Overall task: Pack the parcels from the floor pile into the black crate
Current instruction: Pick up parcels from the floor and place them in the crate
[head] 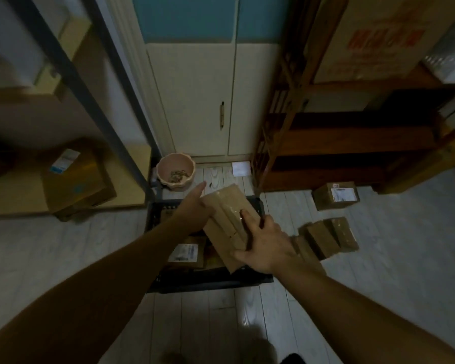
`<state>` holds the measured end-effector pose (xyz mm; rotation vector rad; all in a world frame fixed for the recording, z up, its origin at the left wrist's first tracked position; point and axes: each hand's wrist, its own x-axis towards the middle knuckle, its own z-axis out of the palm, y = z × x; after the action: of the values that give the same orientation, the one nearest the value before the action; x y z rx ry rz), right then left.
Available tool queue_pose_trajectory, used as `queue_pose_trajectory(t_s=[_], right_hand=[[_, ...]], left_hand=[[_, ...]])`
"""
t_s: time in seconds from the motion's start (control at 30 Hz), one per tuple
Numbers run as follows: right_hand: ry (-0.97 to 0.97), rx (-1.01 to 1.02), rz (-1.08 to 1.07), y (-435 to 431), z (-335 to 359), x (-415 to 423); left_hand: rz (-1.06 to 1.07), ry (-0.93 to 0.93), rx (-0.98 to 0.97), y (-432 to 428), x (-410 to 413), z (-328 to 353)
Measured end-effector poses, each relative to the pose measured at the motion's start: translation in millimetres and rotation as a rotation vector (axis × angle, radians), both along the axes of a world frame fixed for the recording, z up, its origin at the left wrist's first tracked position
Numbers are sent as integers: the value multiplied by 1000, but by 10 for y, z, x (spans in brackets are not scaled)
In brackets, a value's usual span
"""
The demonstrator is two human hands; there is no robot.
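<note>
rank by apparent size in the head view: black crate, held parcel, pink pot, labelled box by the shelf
1. black crate
2. held parcel
3. pink pot and labelled box: look alike, so unranked

Dim, murky pic w/ wide-angle bending at edges; shelves blurred, prob. motion; faint floor [247, 321] glare.

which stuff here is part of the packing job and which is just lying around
Job: held parcel bundle; black crate; labelled parcel in the crate; floor pile parcels; labelled floor box, probably.
Lying about: pink bowl; white paper; wooden shelf; cupboard.
</note>
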<state>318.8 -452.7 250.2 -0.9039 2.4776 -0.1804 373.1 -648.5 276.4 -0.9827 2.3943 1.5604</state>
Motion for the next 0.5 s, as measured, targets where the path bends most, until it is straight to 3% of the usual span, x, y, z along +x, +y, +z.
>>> queue_pose_trajectory(t_s=[0.13,0.33,0.4,0.5], right_hand=[[-90,62,-155,11,-1125,39],[-48,154,-206,87,-2544,-111],[-42,212,-206,106,-2876,-137],[-41,277,-213,101,-3219,-171]], left_hand=[[-130,-99,68,136,-154,-1193],[-572,-295,-558,-110,-278,-2745],[-636,-390,-674,-197,-269,-3181],[-716,-388,-798,-230,-287,-3751]])
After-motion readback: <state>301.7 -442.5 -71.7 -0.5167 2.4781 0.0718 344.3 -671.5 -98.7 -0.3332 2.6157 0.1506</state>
